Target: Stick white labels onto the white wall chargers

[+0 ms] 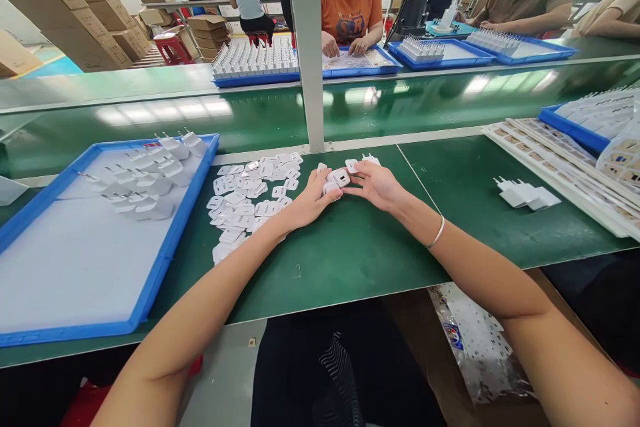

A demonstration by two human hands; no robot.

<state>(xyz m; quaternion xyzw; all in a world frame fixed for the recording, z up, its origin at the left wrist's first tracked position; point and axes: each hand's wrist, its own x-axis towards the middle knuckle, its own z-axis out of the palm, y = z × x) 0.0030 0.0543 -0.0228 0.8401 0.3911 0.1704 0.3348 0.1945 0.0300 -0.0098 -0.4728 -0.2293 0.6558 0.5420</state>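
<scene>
Over the green bench, my left hand (314,199) is closed around a white plug charger (341,177) whose end face has a dark port slot. More white pieces show between those fingers, partly hidden. My right hand (379,185) reaches in from the other side, its fingertips at the charger, pinching a small white end cover (352,166). Just behind the right fingers, another white plug (371,159) shows its tip; I cannot tell whether it is held or lies on the bench. Left of my hands spreads a loose pile of white end covers (245,209).
A blue-rimmed tray (175,247) with several white plugs stands at left. A few plugs (529,195) lie at right, beside stacked white strips (565,177) and another blue tray (575,127). Across the conveyor (410,100), co-workers sit with trays. A post (304,47) rises ahead.
</scene>
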